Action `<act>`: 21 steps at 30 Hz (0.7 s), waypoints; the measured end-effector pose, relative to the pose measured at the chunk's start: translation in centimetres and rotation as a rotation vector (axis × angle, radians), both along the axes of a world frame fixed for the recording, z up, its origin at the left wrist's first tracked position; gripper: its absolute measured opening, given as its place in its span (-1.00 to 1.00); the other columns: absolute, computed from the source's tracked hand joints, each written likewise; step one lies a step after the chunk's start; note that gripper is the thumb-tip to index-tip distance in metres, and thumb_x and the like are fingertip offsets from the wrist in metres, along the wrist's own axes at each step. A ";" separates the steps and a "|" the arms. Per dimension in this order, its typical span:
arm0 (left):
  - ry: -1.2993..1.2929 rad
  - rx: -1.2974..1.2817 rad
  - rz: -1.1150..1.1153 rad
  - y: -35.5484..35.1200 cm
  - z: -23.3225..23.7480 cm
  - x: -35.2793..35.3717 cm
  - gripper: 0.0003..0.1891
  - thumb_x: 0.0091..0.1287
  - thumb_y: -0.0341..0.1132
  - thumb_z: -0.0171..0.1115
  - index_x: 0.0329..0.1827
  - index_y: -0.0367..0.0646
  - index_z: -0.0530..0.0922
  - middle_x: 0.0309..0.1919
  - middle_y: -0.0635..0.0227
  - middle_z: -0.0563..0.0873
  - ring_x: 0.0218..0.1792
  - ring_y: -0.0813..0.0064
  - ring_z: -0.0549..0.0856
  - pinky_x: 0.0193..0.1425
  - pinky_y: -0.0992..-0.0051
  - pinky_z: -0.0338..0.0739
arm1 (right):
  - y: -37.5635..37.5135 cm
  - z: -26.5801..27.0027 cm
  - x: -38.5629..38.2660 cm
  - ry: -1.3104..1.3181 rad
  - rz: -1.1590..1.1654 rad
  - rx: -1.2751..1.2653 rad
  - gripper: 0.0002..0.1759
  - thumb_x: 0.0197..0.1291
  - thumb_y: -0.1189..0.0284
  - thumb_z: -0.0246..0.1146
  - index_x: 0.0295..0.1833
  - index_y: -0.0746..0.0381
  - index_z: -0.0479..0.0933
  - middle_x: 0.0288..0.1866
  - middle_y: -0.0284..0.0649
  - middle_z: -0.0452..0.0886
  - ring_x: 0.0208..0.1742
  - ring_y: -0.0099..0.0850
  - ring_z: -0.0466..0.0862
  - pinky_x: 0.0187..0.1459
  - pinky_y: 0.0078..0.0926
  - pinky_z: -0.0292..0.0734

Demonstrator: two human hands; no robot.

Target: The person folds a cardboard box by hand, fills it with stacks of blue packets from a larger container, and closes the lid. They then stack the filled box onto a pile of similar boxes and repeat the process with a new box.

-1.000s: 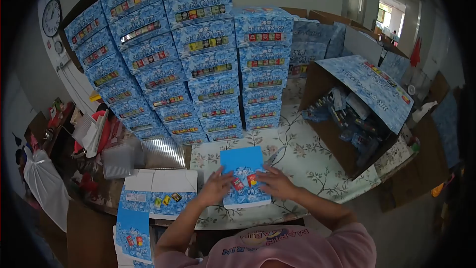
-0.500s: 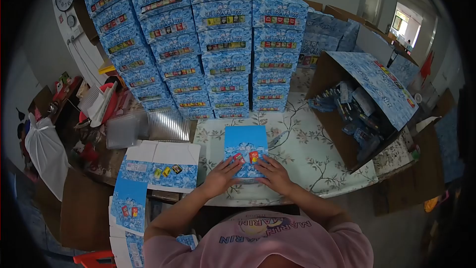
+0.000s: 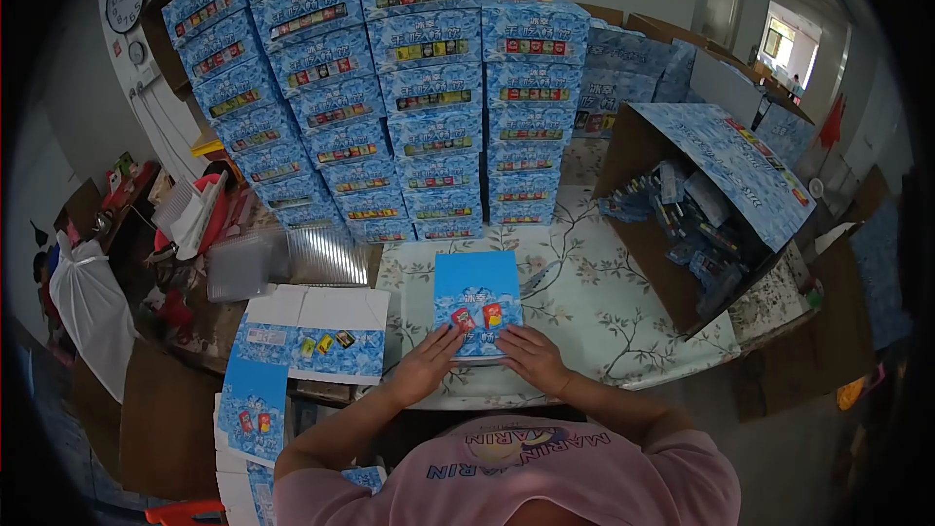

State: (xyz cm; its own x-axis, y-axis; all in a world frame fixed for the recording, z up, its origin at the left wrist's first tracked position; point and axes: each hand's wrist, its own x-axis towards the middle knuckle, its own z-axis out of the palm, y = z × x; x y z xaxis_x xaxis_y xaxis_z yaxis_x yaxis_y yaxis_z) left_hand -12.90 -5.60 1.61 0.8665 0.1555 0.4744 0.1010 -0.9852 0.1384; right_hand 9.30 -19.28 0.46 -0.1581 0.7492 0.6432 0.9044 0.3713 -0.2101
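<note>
A blue cardboard box with an ice-cube print and two red can pictures lies flat on the table in front of me. My left hand is at its near left corner, fingertips on the printed top. My right hand is at the near right corner, fingers bent over the edge. Both thumbs are near the box's front side, so the hands hold it between them. To the left, flat printed carton sheets overlap at the table's edge, partly hanging down.
Tall stacks of printed blue boxes stand behind the work spot. On the right, a tilted open carton holds many small packs. Clear plastic trays and a red basin sit at the left. A floral cloth covers the table.
Both hands have drawn back from the box's printed top to its near corners, uncovering the can pictures. The view has shifted slightly.
</note>
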 end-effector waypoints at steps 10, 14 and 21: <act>-0.186 -0.100 0.000 -0.2 -1.5 0.3 -0.58 0.07 -0.46 0.32 0.06 -0.16 0.54 0.06 0.26 0.60 0.17 0.29 0.52 0.18 0.33 0.47 | 0.4 -0.4 0.0 0.018 -0.009 0.019 -0.58 -0.03 0.42 0.35 0.04 0.07 0.55 0.16 -0.41 0.49 0.27 -0.35 0.40 0.18 -0.27 0.37; -0.086 -0.005 0.002 0.4 -1.9 0.1 -0.53 0.04 -0.45 0.33 0.09 -0.15 0.52 0.10 0.25 0.56 0.22 0.26 0.47 0.30 0.25 0.29 | 0.8 -1.7 0.5 -0.076 -0.007 0.040 -0.57 -0.02 0.47 0.32 0.04 0.04 0.55 0.16 -0.45 0.50 0.24 -0.37 0.41 0.21 -0.26 0.31; -0.285 -0.991 0.298 -0.8 -3.5 0.8 -0.04 0.00 -0.30 0.46 0.41 -0.29 0.02 0.32 -0.06 0.22 0.29 0.21 0.34 0.32 0.34 0.24 | -0.6 -0.4 0.7 0.292 -0.089 -0.127 -0.52 0.12 0.43 0.22 0.20 0.18 0.41 0.19 -0.20 0.46 0.27 -0.32 0.37 0.22 -0.30 0.27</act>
